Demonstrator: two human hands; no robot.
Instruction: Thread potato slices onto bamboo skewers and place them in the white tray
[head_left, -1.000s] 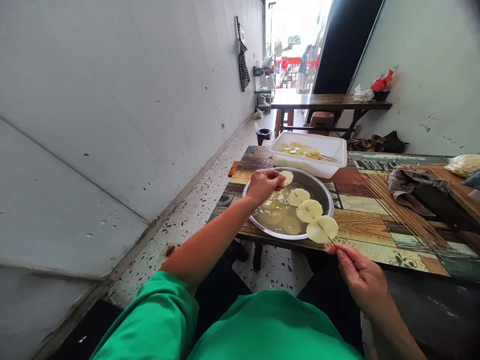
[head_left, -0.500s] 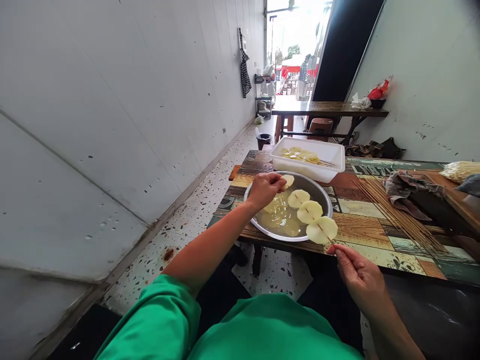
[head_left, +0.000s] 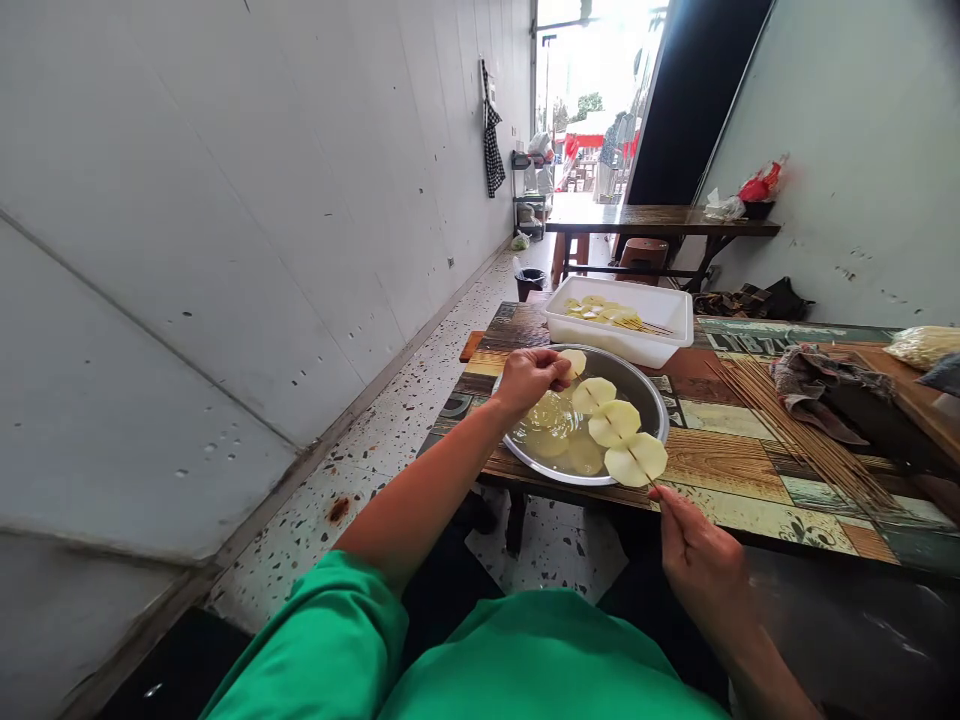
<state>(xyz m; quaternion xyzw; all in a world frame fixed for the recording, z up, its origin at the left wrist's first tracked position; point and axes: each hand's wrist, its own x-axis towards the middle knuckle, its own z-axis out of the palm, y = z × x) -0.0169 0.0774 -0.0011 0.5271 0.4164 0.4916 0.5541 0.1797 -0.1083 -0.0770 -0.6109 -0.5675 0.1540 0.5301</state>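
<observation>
A thin skewer carries several pale yellow slices, which look like potato [head_left: 615,424], spaced along it above a metal basin [head_left: 658,410]. My right hand [head_left: 701,550] is closed on the skewer's near end, just past the table edge. At the far end, my left hand [head_left: 529,382] pinches the last slice [head_left: 574,363] over the basin's far side. Loose slices [head_left: 551,440] lie in the cloudy water, whose surface shows ripples and glints. Part of the basin's left rim is hidden by my left hand and wrist.
A white plastic tub [head_left: 660,350] with skewered slices stands behind the basin. Bare skewers [head_left: 802,430] lie fanned out on the patterned table [head_left: 720,450] at right, beside a crumpled cloth [head_left: 814,385]. A white wall [head_left: 225,200] runs along the left.
My right hand has moved slightly left, bringing the skewer's near end with it. My left hand stays at the far slice, almost unmoved. The water's ripples differ.
</observation>
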